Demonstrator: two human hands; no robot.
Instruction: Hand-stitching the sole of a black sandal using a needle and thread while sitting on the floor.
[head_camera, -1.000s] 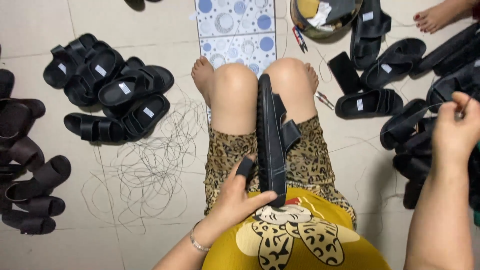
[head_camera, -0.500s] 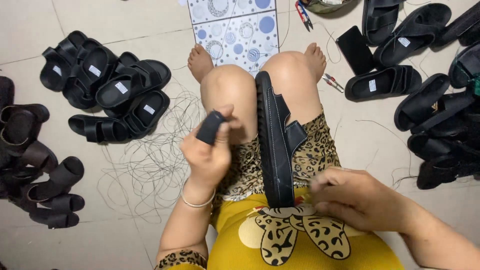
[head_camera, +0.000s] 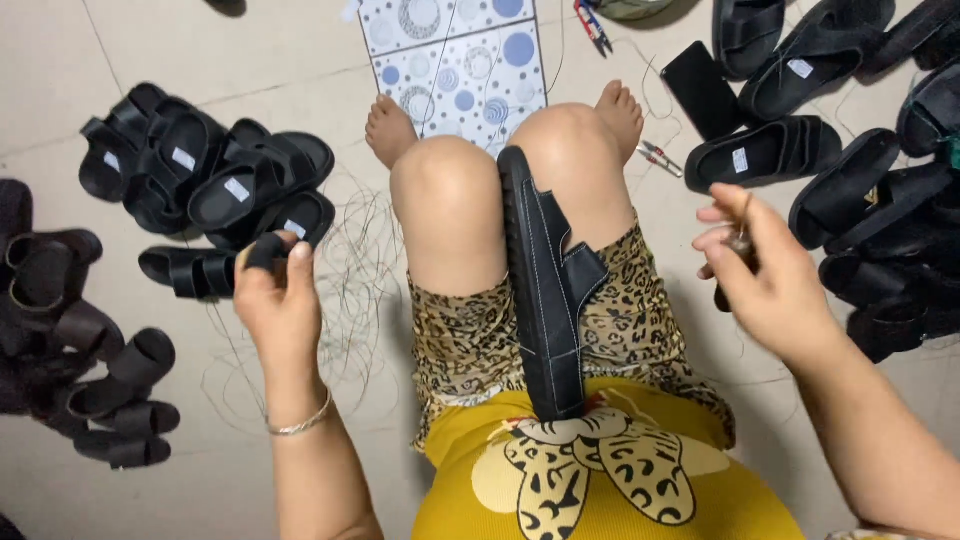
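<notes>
Left hand (head_camera: 280, 300) pinches a small black strap piece (head_camera: 265, 250). Right hand (head_camera: 770, 280) closes on a thin tool (head_camera: 742, 240). A black sandal (head_camera: 545, 290) stands wedged between the knees.

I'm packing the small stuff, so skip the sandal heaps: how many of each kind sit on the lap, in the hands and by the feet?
Black sandal between the knees: 1
Black strap piece in the left hand: 1
Small tool in the right hand: 1
Snips on the floor: 2
Patterned tile: 1
Flat black slab: 1
Total: 7
</notes>
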